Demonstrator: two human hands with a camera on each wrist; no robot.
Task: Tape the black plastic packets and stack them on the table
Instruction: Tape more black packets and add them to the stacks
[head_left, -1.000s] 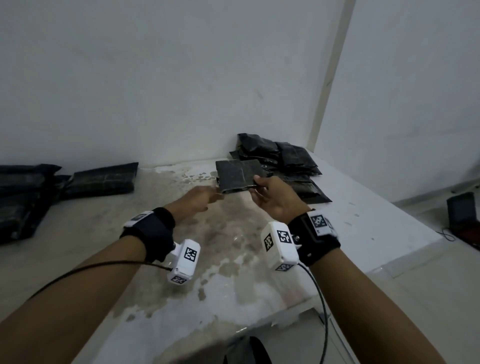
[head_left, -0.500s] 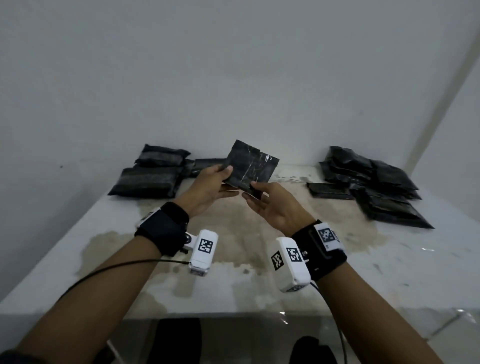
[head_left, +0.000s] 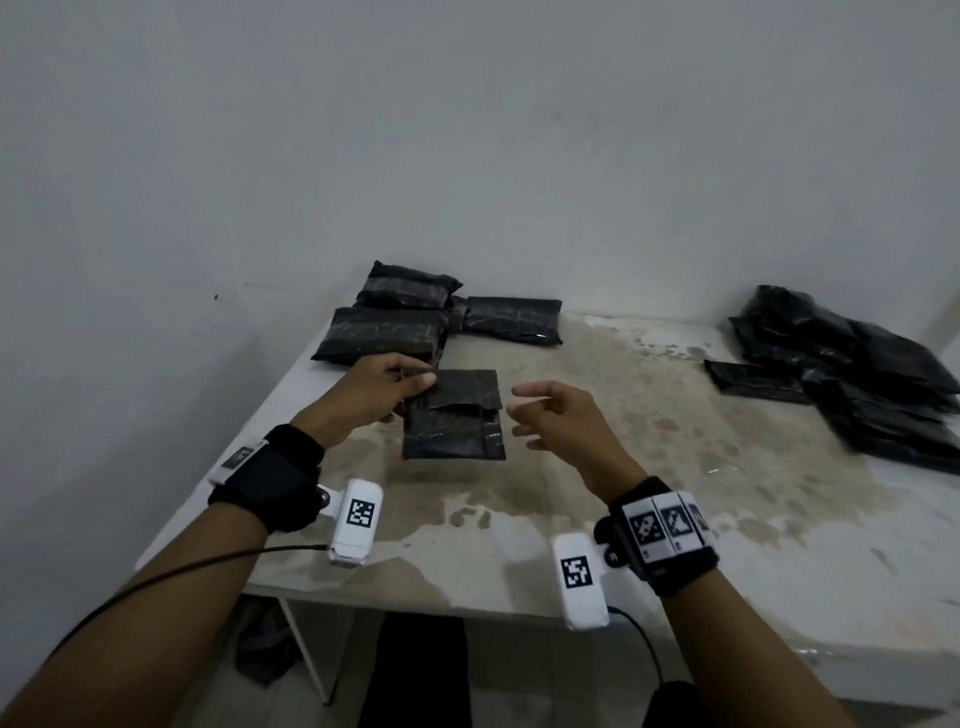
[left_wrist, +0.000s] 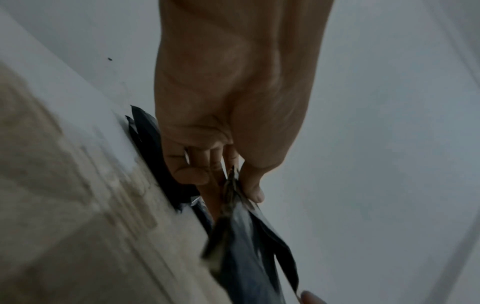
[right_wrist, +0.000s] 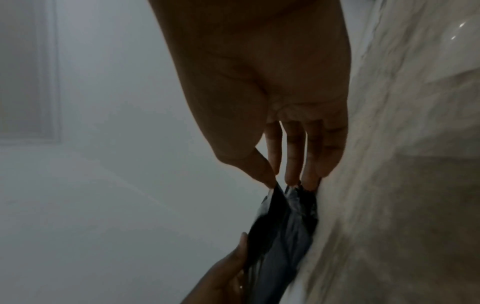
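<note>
Against the grey wall we see the stained white tabletop (head_left: 597, 499), which carries everything. At its far right lies a loose heap of black plastic packets (head_left: 852, 374); at the far left, by the wall, sits a smaller group of taped packets (head_left: 415, 322), some lying on others. Between our arms, a single black packet (head_left: 452, 415) is held just over the tabletop, its top flap folded down. Our left hand (head_left: 376, 387) pinches that packet's upper left corner between thumb and fingers (left_wrist: 192, 172). Our right hand (head_left: 561, 421) hangs just beside the packet's right edge, fingers (right_wrist: 293, 156) spread and relaxed; the right wrist view puts their tips at the plastic, though we cannot tell whether they touch it.
</note>
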